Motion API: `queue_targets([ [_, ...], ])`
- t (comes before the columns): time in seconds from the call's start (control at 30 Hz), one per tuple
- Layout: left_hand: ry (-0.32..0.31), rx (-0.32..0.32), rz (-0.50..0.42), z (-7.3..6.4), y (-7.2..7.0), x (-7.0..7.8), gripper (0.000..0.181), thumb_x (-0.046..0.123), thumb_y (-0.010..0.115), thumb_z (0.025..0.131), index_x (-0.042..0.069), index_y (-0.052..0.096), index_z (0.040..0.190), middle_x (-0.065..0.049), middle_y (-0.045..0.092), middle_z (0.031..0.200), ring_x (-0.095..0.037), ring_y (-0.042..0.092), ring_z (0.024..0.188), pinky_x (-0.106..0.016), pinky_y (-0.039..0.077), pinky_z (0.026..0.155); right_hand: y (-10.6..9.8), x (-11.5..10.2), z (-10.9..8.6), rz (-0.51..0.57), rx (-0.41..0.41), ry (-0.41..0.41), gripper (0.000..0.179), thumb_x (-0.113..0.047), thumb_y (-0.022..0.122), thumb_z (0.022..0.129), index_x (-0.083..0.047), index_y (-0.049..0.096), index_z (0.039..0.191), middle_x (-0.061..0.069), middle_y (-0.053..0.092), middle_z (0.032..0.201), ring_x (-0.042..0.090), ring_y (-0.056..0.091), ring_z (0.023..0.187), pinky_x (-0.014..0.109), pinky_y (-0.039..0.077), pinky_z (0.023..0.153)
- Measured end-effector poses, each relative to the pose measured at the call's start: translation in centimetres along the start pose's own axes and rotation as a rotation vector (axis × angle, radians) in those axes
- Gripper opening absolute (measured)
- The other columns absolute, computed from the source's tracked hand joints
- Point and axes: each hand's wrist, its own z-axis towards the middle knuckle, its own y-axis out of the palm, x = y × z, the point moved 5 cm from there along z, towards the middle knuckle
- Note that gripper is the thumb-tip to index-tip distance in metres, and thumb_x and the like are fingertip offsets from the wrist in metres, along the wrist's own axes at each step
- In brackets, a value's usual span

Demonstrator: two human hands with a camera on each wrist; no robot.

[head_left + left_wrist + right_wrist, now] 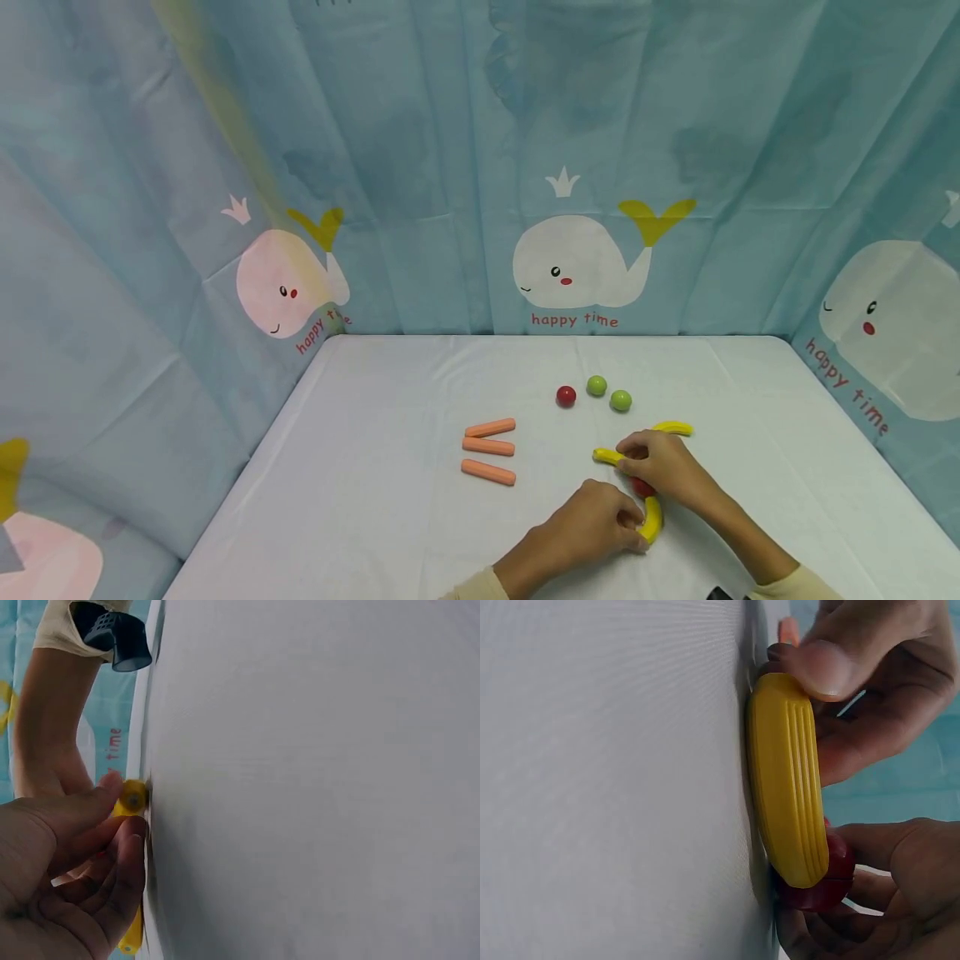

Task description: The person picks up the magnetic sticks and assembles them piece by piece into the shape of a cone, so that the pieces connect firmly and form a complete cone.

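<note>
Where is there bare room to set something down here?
Widest patch: from the orange sticks to the left edge of the white table. Another lies between the far banana and the right edge. Crowded: around the left hand and right hand, where a near banana and red ball sit close.

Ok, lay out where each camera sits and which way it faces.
Head: worn on the head, looking forward and down over the white table; left hand and right hand show.
Left wrist: on that wrist, picture turned sideways, facing the left hand's fingers; right forearm beyond.
Right wrist: also sideways, low over the table, facing a yellow banana and red ball; left hand above, right below.
Shared: head and right wrist both show that banana and ball.
</note>
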Motion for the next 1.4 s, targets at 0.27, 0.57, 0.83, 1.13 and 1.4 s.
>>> queue_targets([
  [0.27,-0.085,0.25,-0.276,0.4,-4.1,-3.2,0.019,0.019,0.08,0.096,0.01,0.081,0.113,0.012,0.068,0.087,0.003,0.06,0.079,-0.015,0.051,0.068,0.3,0.2,0.1,-0.02,0.005,0.044,0.018,-0.01,0.083,0.089,-0.003,0.08,0.105,-0.001,0.069,0.089,0.015,0.06,0.082,0.024,0.053,0.071],
  [0.57,-0.212,0.536,-0.393,3.0,-8.4,-8.7,0.034,0.017,0.08,0.097,0.006,0.075,0.128,-0.014,0.07,0.122,-0.026,0.07,0.109,-0.028,0.059,0.088,0.7,0.3,0.0,-0.009,0.008,0.093,0.019,-0.011,0.084,0.088,-0.005,0.08,0.106,0.0,0.067,0.087,0.016,0.057,0.082,0.024,0.051,0.066],
  [0.83,-0.323,0.53,-0.381,5.2,-9.1,-11.9,0.04,0.018,0.08,0.096,0.011,0.073,0.134,-0.008,0.068,0.132,-0.027,0.066,0.116,-0.039,0.057,0.097,0.9,0.3,0.2,-0.024,0.02,0.12,0.019,-0.014,0.085,0.088,-0.007,0.08,0.105,-0.002,0.066,0.086,0.016,0.057,0.081,0.024,0.05,0.066],
  [1.13,-0.32,0.485,-0.314,6.6,-8.7,-12.7,0.042,0.013,0.081,0.095,0.012,0.072,0.136,-0.004,0.071,0.135,-0.024,0.067,0.115,-0.039,0.055,0.102,0.9,0.4,0.3,-0.026,0.017,0.133,0.02,-0.016,0.085,0.089,-0.007,0.08,0.106,-0.002,0.067,0.087,0.015,0.058,0.081,0.024,0.052,0.068],
  [1.4,-0.27,0.461,-0.197,7.2,-8.5,-12.5,0.041,0.009,0.082,0.093,0.008,0.074,0.133,-0.009,0.073,0.121,-0.019,0.069,0.104,-0.035,0.057,0.093,0.8,0.4,0.1,-0.018,0.022,0.124,0.018,-0.014,0.085,0.088,-0.007,0.08,0.105,-0.002,0.066,0.086,0.015,0.058,0.081,0.024,0.051,0.067],
])
